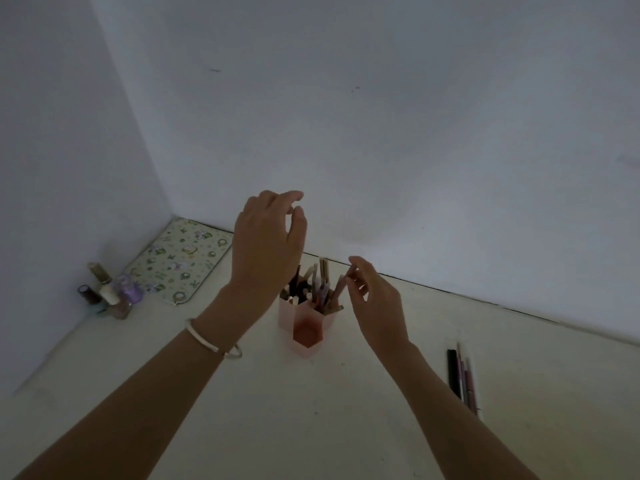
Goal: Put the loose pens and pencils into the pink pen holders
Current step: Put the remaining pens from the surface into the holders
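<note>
Pale walls meet in a dim corner above a cream counter (311,420), where the pink pen holders (289,317), a cluster of hexagonal cups, stand near the back edge. The job looks well advanced: the rear cups bristle with pens and pencils standing on end, while the front cup (306,332) appears empty. A few loose pens (462,375) lie side by side on the counter well to the right of the holders, so at least those are left to collect. The right hand (375,303) hovers just beside the holders, its fingertips (354,268) meeting the top end of a pink pen (340,289) that leans in a rear cup; whether they pinch it or have let go cannot be told in this light. The left hand (265,240), a bracelet (211,339) on its wrist, is raised above the holders with fingers (294,197) loosely curved and grasping nothing. Nail polish bottles (107,294) and a floral mat (180,261) sit by the left wall.
</note>
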Demonstrator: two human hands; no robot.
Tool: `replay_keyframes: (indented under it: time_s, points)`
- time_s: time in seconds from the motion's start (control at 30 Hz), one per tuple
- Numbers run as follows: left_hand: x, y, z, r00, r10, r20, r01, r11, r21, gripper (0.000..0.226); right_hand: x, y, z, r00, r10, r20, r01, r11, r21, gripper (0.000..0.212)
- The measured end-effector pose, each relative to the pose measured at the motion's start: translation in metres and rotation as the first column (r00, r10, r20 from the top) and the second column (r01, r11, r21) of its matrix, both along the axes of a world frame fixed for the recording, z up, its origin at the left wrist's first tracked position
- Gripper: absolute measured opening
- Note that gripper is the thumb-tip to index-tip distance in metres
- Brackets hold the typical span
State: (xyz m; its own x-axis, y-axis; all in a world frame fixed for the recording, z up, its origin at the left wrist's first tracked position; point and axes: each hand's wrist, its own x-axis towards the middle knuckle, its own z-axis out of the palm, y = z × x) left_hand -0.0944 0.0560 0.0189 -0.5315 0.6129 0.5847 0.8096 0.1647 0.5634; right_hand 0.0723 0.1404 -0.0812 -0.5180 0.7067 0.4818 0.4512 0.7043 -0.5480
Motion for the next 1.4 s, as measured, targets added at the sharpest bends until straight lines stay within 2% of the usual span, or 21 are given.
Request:
replay_keyframes:
  time_s: [0.07,0.13,0.2,0.23,0.3,0.4,0.47,0.53,0.6,0.67,0.73,0.83,0.9,1.03,1.2,1.3,1.4]
  points:
    - [0.002,-0.003,0.003,0.999,-0.029,0.041,0.03,0.999,-0.014,0.033,0.001,0.002,-0.012,0.996,0.034,0.088,-0.039,0.998,0.05,0.026]
    - [0.006,-0.005,0.003,0.996,-0.058,0.071,0.06,0.998,-0.031,0.03,0.003,0.001,-0.021,0.983,0.064,0.172,-0.094,0.981,0.172,0.024]
    - [0.015,-0.008,0.002,0.994,-0.074,0.077,0.078,0.996,-0.049,0.028,0.007,0.001,-0.026,0.967,0.072,0.245,-0.133,0.961,0.243,0.035]
    - [0.02,-0.008,0.003,0.993,-0.084,0.08,0.088,0.995,-0.053,0.028,0.009,0.003,-0.024,0.972,0.061,0.228,-0.115,0.967,0.229,0.044]
    - [0.037,-0.006,0.003,0.988,-0.128,0.092,0.132,0.99,-0.04,0.027,0.019,0.01,-0.015,0.995,-0.061,0.081,0.049,0.989,0.142,0.057]
    - [0.084,0.007,-0.004,0.964,-0.252,0.085,0.254,0.967,-0.014,0.021,0.049,0.032,0.01,0.936,-0.323,-0.137,0.329,0.944,0.02,0.057]
    - [0.122,0.022,-0.023,0.939,-0.311,0.149,0.329,0.937,-0.119,0.017,0.076,0.043,0.024,0.893,-0.405,-0.196,0.401,0.914,-0.063,0.052]
    - [0.163,0.042,-0.054,0.903,-0.303,0.304,0.397,0.859,-0.323,0.018,0.107,0.05,0.033,0.875,-0.451,-0.175,0.434,0.892,-0.127,0.046]
    - [0.2,0.06,-0.091,0.847,-0.244,0.472,0.491,0.699,-0.52,0.022,0.136,0.053,0.034,0.874,-0.474,-0.108,0.45,0.873,-0.189,0.041]
    - [0.227,0.069,-0.122,0.802,-0.149,0.578,0.553,0.551,-0.625,0.026,0.157,0.054,0.028,0.877,-0.478,-0.047,0.451,0.854,-0.261,0.037]
    - [0.25,0.071,-0.147,0.792,-0.081,0.605,0.559,0.496,-0.665,0.031,0.172,0.052,0.02,0.882,-0.471,-0.001,0.451,0.846,-0.285,0.035]
    - [0.276,0.075,-0.169,0.813,-0.053,0.58,0.528,0.488,-0.695,0.04,0.186,0.048,0.01,0.887,-0.461,0.029,0.448,0.844,-0.294,0.032]
    - [0.282,0.077,-0.176,0.857,-0.06,0.513,0.469,0.504,-0.725,0.043,0.188,0.045,0.006,0.891,-0.453,0.04,0.442,0.843,-0.305,0.032]
    - [0.295,0.084,-0.184,0.906,-0.06,0.418,0.382,0.539,-0.751,0.04,0.204,0.043,0.0,0.88,-0.474,0.027,0.459,0.837,-0.299,0.033]
    - [0.296,0.089,-0.184,0.87,0.055,0.491,0.381,0.559,-0.737,0.027,0.219,0.047,-0.005,0.857,-0.514,0.03,0.495,0.808,-0.318,0.033]
    - [0.297,0.091,-0.18,0.897,0.048,0.439,0.341,0.558,-0.757,0.018,0.218,0.048,-0.009,0.843,-0.537,0.034,0.512,0.78,-0.36,0.032]
    - [0.3,0.095,-0.177,0.877,0.063,0.476,0.358,0.573,-0.737,0.019,0.216,0.046,-0.012,0.844,-0.535,0.041,0.506,0.769,-0.39,0.033]
